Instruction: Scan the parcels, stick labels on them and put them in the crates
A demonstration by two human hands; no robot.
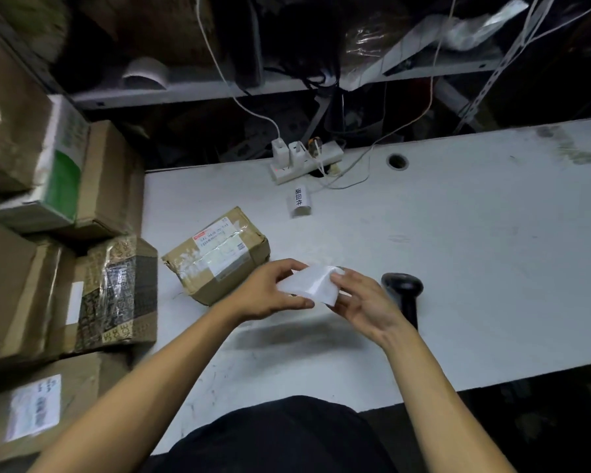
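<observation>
Head view: label sheet (309, 285) pinched between left hand (270, 293) and right hand (362, 303). Labelling step; next, peel and press onto cardboard parcel (215, 256).

Both bare forearms reached forward; the left hand (270, 291) and right hand (362, 303) pinched a white paper label (309, 285) between them.

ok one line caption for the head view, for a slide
Both hands, left hand and right hand, hold a white label above the table, beside a taped cardboard parcel and black barcode scanner.
</observation>
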